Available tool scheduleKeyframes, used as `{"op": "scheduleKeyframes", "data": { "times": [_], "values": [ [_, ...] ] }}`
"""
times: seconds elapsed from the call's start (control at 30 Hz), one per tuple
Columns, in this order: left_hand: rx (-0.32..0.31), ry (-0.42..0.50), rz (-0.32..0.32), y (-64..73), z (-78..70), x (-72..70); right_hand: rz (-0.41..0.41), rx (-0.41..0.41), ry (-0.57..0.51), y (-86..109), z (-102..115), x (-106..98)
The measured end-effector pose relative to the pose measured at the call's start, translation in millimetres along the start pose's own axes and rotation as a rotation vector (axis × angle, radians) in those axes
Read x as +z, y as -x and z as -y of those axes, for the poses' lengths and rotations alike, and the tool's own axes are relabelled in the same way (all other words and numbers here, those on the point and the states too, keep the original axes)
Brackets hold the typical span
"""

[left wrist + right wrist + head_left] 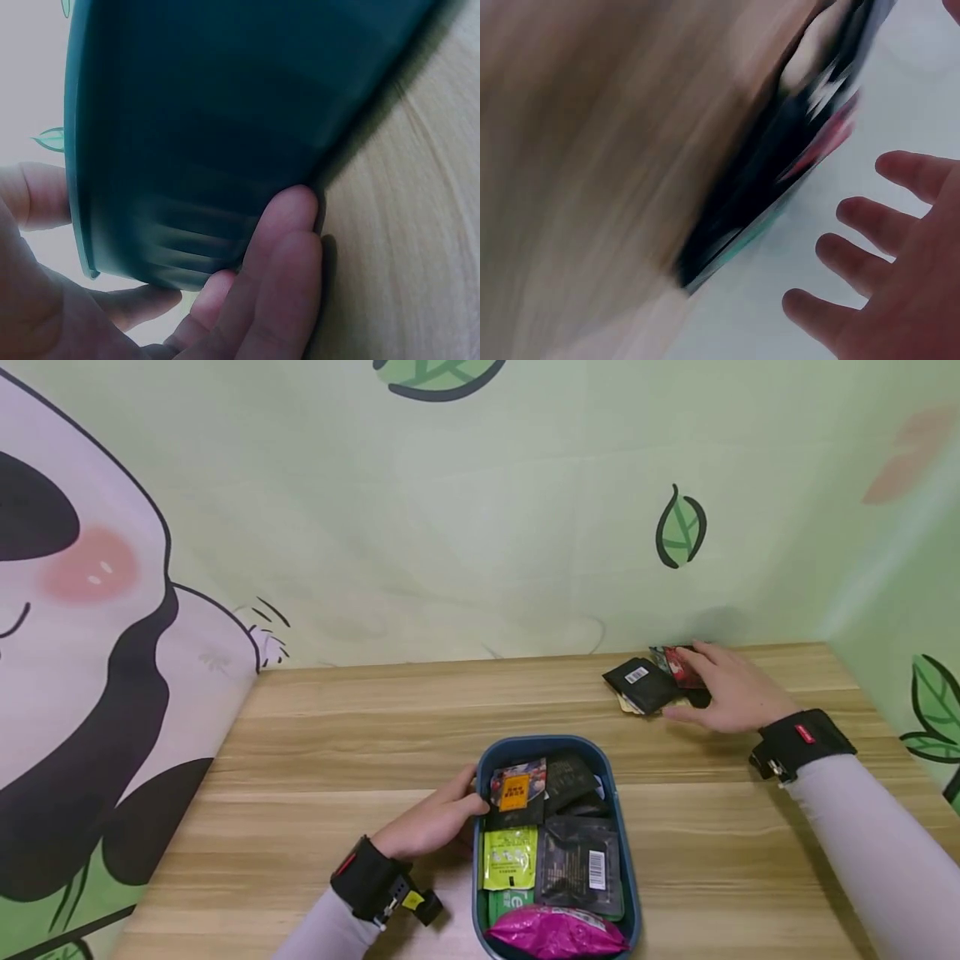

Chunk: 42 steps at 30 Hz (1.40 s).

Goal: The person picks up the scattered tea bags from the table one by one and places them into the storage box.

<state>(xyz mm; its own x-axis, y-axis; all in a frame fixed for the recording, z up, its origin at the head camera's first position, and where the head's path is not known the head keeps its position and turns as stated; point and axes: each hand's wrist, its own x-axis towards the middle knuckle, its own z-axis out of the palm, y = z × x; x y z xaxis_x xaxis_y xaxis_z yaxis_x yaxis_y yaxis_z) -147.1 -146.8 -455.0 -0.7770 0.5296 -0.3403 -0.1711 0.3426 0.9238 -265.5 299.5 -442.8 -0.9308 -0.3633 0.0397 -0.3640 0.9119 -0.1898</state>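
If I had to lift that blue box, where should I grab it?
I'd say hold the box under its rim at both long sides, coming from left and right: the rim seems to jut past the side wall like a ledge, while packets filling the top leave little room inside.

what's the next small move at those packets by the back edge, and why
Probably close the right grip on the loose packets: its fingers are spread and extended near them, while the left grip holds the blue bin.
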Motion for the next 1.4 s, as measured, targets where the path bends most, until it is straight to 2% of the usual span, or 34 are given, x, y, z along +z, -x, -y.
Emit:
{"op": "scheduleKeyframes", "data": {
  "times": [0.2,0.4,0.57,0.77,1.1,1.4],
  "values": [
    [-0.002,-0.001,0.004,-0.5,0.3,-0.5,0.076,0.077,-0.021,-11.0,-33.7,0.8],
    [-0.006,0.001,0.006,-0.2,-0.2,-1.2,0.114,0.078,-0.031,-11.4,-54.8,2.1],
    [-0.003,0.001,0.008,-0.5,-0.3,-0.9,0.092,0.059,-0.016,-5.2,-61.3,5.0],
    [-0.005,-0.011,-0.004,-0.8,0.4,-0.4,0.081,0.059,0.001,3.7,-57.8,6.4],
    [-0.002,-0.043,-0.014,-0.6,0.7,-0.9,0.046,0.066,-0.006,19.3,-34.7,6.0],
    [0.0,-0.028,-0.014,0.0,-0.6,0.0,0.035,0.076,-0.001,25.5,-27.5,7.6]
  ]
}}
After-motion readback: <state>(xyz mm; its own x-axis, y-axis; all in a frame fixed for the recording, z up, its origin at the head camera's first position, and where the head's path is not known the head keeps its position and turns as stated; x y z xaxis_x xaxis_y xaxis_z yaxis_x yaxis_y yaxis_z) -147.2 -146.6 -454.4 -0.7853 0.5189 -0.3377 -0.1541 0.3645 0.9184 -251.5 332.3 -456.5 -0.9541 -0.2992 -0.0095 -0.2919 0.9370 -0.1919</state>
